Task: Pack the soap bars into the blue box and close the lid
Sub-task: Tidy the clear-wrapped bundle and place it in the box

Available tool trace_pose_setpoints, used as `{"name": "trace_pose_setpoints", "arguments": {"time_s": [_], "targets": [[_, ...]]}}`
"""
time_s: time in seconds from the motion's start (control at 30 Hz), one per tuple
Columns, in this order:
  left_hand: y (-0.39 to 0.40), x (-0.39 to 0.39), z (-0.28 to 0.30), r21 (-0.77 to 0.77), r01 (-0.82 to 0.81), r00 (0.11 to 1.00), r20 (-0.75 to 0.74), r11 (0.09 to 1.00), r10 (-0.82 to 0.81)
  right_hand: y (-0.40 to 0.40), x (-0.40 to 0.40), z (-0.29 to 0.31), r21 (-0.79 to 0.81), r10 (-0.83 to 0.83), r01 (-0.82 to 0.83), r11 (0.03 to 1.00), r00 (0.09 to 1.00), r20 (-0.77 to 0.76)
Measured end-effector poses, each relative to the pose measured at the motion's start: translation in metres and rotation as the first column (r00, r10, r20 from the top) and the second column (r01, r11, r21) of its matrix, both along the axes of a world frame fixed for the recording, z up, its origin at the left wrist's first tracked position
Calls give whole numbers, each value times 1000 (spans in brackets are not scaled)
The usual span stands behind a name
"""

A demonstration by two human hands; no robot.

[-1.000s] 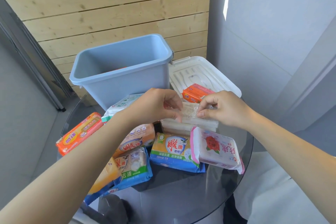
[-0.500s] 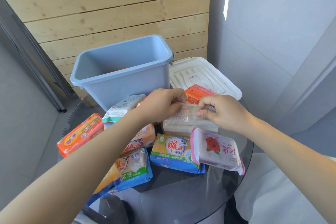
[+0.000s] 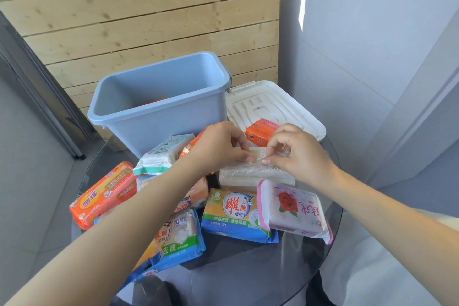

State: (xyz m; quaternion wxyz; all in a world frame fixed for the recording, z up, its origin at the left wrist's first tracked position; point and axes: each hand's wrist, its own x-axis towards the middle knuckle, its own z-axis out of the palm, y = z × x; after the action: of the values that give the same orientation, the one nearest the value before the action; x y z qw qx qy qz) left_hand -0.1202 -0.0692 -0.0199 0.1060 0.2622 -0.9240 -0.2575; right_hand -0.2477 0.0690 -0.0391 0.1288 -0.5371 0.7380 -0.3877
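The blue box [image 3: 159, 117] stands open at the back of a round glass table [image 3: 285, 268], with something orange just visible inside. Its white lid [image 3: 270, 104] lies flat to the right. Several wrapped soap packs lie in front. My left hand [image 3: 218, 144] and my right hand [image 3: 295, 151] both pinch the top of a clear-wrapped white soap pack [image 3: 250, 172] in the middle of the pile, fingertips almost touching. Around it lie a rose-printed pink pack [image 3: 293, 208], a blue-and-yellow pack [image 3: 233, 213] and an orange pack [image 3: 104, 194].
A small orange bar [image 3: 260, 129] rests on the lid's front edge. A white-green pack [image 3: 164, 154] leans against the box front. Another blue pack [image 3: 176, 238] lies under my left forearm. A wooden slat wall rises behind and a grey wall stands to the right.
Both hands have lifted the clear-wrapped pack a little and shifted their pinch along its top wrap. The other packs, the box and the lid have not moved.
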Motion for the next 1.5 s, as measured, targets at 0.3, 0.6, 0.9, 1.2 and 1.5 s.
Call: {"name": "trace_pose_setpoints", "arguments": {"time_s": [0.3,0.6,0.9,1.2,1.5], "targets": [[13,25,3,-296,231,967,-35,927,-252,11,-9,0,48,95,-85,995,960,-263],[-1,31,5,-138,268,957,153,953,-247,15,-31,6,246,310,-291,925,950,-43],[-12,19,3,-80,289,944,188,954,-270,9,-40,2,248,266,-253,935,964,-17],[-14,11,9,49,221,962,156,974,-226,7,-39,10,187,220,-225,956,974,48],[-20,13,70,25,182,983,8,983,-182,0,-50,71,85,213,-215,973,976,34]]}}
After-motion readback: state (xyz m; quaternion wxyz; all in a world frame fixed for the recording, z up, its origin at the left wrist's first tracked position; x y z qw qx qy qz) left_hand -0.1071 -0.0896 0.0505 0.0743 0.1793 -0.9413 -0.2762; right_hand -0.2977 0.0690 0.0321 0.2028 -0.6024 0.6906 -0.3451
